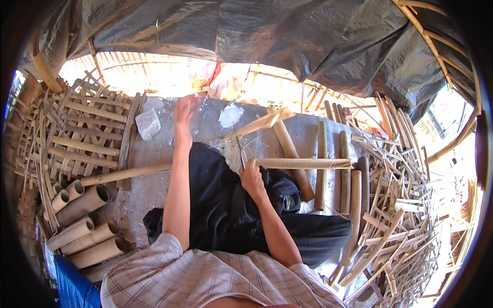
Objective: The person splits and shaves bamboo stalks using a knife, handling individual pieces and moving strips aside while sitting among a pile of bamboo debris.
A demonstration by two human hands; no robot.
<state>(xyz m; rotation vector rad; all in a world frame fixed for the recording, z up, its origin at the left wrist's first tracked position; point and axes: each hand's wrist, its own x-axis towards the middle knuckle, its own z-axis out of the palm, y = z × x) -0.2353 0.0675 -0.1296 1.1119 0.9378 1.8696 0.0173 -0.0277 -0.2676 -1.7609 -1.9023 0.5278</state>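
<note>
Knife (241, 150), one: over the lap, pointing half past eleven, right hand's (251, 177) fingers wrapped round it. Bamboo piece (259, 123): at its tip, axis eight-to-two. Left hand (185, 111): knife's ten o'clock, fingers loosely parted.

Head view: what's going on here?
The person's right hand grips a narrow, grey, blade-like tool; its upper end reaches toward a pale, split bamboo piece, though whether they touch is unclear. The left hand is raised, open and apparently empty, right of a whitish, angular block. Brown, hollow bamboo tubes lie at the lower left.
</note>
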